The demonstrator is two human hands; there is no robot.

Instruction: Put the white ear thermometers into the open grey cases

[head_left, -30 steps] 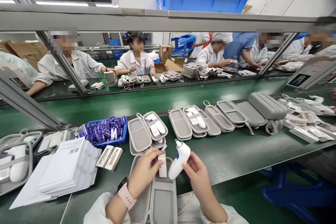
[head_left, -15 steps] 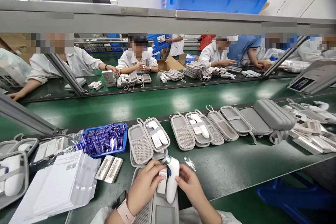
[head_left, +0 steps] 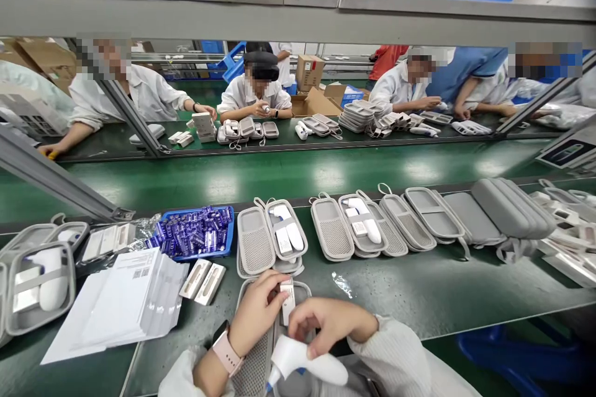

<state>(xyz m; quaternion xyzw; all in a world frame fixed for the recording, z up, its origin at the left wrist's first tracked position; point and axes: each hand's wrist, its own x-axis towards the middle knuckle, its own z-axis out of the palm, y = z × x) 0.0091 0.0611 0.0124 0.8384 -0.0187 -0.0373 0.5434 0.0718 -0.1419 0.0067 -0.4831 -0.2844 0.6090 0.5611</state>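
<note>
My left hand point(head_left: 259, 310) is closed on a small white box point(head_left: 288, 303), which stands over the far end of an open grey zip case point(head_left: 255, 365) in front of me. In my right hand point(head_left: 331, 321) is a white ear thermometer point(head_left: 311, 361), gripped from above. It lies sideways over the near part of the case, its blue-tipped probe pointing down and left. Both forearms and the thermometer hide much of the case. Just beyond my hands, another open case point(head_left: 254, 245) has a thermometer and small box strapped inside.
A blue tray point(head_left: 230, 239) of purple-wrapped batteries stands left, near two small boxes point(head_left: 209, 284) and a stack of white papers point(head_left: 121, 304). More open cases point(head_left: 331, 229) line the bench to the right. A clear plastic scrap point(head_left: 342, 284) lies nearby. Co-workers sit across the green belt.
My right hand has lifted the thermometer away from the small box and brought it nearer me, turning it from upright to sideways. The left hand still holds the box. My view has tilted down.
</note>
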